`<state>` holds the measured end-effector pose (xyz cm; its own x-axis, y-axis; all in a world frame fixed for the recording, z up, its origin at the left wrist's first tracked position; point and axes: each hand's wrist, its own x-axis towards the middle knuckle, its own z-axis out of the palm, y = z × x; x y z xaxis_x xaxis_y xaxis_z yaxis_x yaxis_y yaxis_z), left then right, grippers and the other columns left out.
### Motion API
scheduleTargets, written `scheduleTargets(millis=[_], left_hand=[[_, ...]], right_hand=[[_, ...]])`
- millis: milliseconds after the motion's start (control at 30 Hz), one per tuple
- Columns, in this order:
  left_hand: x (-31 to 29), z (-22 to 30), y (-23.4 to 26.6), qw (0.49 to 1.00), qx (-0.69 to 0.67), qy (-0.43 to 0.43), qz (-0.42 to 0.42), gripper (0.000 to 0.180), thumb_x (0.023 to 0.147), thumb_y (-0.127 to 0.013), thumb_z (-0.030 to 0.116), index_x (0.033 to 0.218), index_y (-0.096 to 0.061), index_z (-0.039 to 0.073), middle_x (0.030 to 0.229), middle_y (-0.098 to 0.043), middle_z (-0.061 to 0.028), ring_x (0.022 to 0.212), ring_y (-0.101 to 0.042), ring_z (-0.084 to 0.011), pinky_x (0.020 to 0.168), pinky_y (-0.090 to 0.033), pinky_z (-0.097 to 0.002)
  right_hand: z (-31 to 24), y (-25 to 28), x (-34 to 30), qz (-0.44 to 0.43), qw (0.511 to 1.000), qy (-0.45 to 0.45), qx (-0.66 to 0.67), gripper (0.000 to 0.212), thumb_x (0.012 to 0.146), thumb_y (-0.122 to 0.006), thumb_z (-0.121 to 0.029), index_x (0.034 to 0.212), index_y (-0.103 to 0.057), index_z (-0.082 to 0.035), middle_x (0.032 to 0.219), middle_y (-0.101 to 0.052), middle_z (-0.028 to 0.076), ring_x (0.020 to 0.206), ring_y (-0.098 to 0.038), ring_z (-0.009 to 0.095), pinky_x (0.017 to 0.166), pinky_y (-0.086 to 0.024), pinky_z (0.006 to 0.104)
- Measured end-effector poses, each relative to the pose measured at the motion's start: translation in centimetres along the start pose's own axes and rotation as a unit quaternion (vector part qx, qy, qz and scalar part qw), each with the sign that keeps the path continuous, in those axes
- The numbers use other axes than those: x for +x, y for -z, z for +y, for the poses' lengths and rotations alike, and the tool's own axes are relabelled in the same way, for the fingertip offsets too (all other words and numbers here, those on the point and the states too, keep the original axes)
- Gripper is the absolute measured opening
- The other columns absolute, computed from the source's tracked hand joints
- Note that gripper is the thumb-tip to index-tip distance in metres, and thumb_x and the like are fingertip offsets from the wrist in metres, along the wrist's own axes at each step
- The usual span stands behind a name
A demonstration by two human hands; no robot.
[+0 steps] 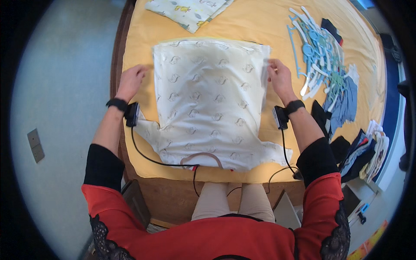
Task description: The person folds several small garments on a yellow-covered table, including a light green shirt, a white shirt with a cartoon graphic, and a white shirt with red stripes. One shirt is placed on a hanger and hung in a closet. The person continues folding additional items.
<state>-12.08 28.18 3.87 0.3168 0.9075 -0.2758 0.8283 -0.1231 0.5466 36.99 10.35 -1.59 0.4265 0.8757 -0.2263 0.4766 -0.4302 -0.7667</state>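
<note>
A white long-sleeved shirt (208,99) with small grey printed figures lies spread on the yellow bedsheet (141,56) in front of me. Its tan-edged neckline points toward me, its hem lies at the far side, and the sleeves spread out at the near corners. My left hand (131,81) hovers just off the shirt's left edge, fingers loosely bent and apart, holding nothing. Beside the far right edge is my right hand (280,78), with a gap between thumb and fingers. Its fingertips are very close to the cloth; whether they touch it is unclear.
A pile of blue, white and green hangers (318,52) lies at the far right. Nearer on that side are blue-grey clothing (344,104) and a stack of folded clothes (366,151). A patterned cloth (190,11) lies at the far edge. Black cables (145,154) run from my wrist devices.
</note>
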Motion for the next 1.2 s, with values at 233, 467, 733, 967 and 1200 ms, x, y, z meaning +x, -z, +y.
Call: scheduleTargets(millis=[233,467,733,967,1200], left_hand=[[7.9,2.5,-4.2,0.991,0.063,-0.110,0.035,0.034,0.087,-0.063,0.004,0.120,-0.066,0.008,0.104,-0.065,-0.0104,0.091,-0.064,-0.0285,0.085,-0.053,-0.0360],[10.6,3.9,-4.9,0.985,0.137,-0.103,-0.023,0.025,0.086,-0.061,0.008,0.111,-0.066,0.011,0.098,-0.064,-0.0125,0.099,-0.063,-0.0320,0.084,-0.051,-0.0424],[10.8,3.1,-5.5,0.987,0.131,-0.088,-0.008,0.025,0.086,-0.062,0.003,0.110,-0.063,0.010,0.084,-0.063,-0.0140,0.079,-0.062,-0.0312,0.073,-0.049,-0.0403],[10.8,3.3,-5.8,0.968,0.196,-0.156,0.002,0.020,0.089,-0.066,0.011,0.108,-0.064,0.011,0.091,-0.063,-0.0119,0.082,-0.063,-0.0301,0.074,-0.051,-0.0404],[9.0,5.2,-4.6,0.958,0.138,-0.242,0.070,0.008,0.092,-0.061,0.009,0.100,-0.062,0.009,0.104,-0.066,-0.0080,0.087,-0.064,-0.0332,0.073,-0.053,-0.0406]], right_hand=[[-3.0,-3.1,6.6,-0.046,0.976,0.094,-0.193,0.029,0.080,-0.067,-0.002,0.108,-0.063,-0.008,0.096,-0.059,0.011,0.090,-0.063,0.028,0.084,-0.052,0.0371],[-3.3,-0.4,8.1,-0.215,0.972,0.092,0.021,0.012,0.082,-0.059,0.003,0.089,-0.054,-0.006,0.090,-0.058,0.004,0.083,-0.056,0.014,0.078,-0.048,0.0276],[-4.6,1.5,7.8,-0.273,0.949,0.064,0.143,0.016,0.081,-0.055,0.007,0.084,-0.049,-0.007,0.086,-0.058,-0.005,0.081,-0.045,0.004,0.067,-0.041,0.0241],[-8.2,2.9,5.5,-0.277,0.882,0.342,-0.168,0.013,0.079,-0.060,0.002,0.088,-0.056,-0.006,0.084,-0.062,0.008,0.069,-0.061,0.028,0.061,-0.049,0.0388],[-8.6,3.2,3.0,-0.275,0.827,0.339,-0.354,0.017,0.082,-0.061,-0.005,0.097,-0.051,-0.006,0.082,-0.063,0.011,0.074,-0.066,0.036,0.061,-0.052,0.0460]])
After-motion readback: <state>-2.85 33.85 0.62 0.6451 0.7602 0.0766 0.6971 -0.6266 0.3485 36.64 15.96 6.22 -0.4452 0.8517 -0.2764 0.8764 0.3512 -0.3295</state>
